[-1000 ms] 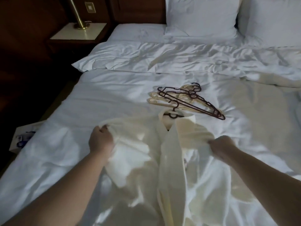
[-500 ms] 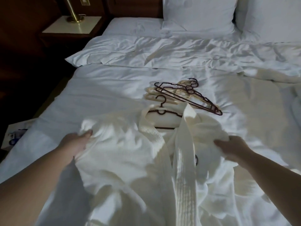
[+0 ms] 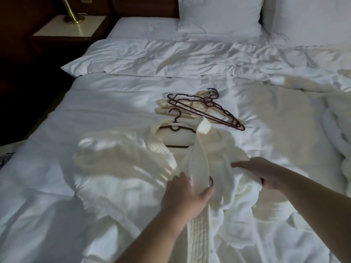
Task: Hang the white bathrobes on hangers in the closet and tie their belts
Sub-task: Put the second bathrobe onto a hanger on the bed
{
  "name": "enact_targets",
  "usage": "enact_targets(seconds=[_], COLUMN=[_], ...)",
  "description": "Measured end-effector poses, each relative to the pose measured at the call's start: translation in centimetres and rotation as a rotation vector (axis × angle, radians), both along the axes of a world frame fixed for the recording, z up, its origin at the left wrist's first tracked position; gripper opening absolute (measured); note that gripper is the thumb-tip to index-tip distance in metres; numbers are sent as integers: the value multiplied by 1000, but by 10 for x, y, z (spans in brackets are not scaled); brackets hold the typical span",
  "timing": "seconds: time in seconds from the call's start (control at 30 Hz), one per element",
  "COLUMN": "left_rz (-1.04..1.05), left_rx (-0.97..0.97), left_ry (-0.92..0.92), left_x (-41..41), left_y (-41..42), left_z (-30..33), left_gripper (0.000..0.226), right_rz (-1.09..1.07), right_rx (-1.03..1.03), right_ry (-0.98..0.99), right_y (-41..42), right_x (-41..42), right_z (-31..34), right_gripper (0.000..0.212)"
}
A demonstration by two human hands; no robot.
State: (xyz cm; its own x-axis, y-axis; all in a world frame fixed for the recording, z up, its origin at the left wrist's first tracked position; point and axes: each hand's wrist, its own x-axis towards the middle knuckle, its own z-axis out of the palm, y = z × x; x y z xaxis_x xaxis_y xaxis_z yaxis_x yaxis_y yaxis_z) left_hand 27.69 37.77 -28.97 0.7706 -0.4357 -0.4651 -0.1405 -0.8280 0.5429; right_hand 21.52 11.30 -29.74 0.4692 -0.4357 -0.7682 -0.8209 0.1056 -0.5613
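So the white bathrobe (image 3: 121, 168) is laid out flat on the bed (image 3: 95, 103), collar end pointed toward the pillows, with a dark hanger (image 3: 175, 128) already slipped inside the neck; only the hook and a bit of the bar are seen poking out of the collar. The front lapel (image 3: 201, 149) is folded across the middle of the robe. The left hand (image 3: 185, 196) is placed right on that lapel band, fingers spread fairly wide and mostly straight, thumb out to the side, so it looks pressed down more than gripped. The right hand (image 3: 264, 173) is set on the robe's right shoulder area, fingers stretched flat over a bunched fold of the fabric; whether anything is pinched underneath can't be told.

Just beyond the robe's collar, a pile of spare hangers (image 3: 201, 109) is stacked loosely, dark ones on top of cream ones, hooks tangled together. Further past that, the crumpled duvet edge (image 3: 171, 59) is folded back, and two pillows (image 3: 220, 14) are propped at the headboard. Off to the right of the robe, more cream fabric (image 3: 284, 114) is spread over the bed. Far left beyond the robe, a nightstand (image 3: 70, 27) with a brass lamp base (image 3: 73, 16) is seen.
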Motion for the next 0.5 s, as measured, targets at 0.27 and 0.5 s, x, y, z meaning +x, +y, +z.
enact_targets(seconds=[0.27, 0.5], left_rz=[121, 546], left_rx=[69, -350], left_ry=[-109, 66], left_x=[-68, -51], left_y=[-8, 20], left_z=[-24, -14], left_gripper=[67, 20], right_rz=[271, 165], right_rx=[-290, 292], right_ry=[102, -94], right_y=[-36, -20], right_x=[-6, -62], right_z=[19, 11], right_gripper=[65, 60])
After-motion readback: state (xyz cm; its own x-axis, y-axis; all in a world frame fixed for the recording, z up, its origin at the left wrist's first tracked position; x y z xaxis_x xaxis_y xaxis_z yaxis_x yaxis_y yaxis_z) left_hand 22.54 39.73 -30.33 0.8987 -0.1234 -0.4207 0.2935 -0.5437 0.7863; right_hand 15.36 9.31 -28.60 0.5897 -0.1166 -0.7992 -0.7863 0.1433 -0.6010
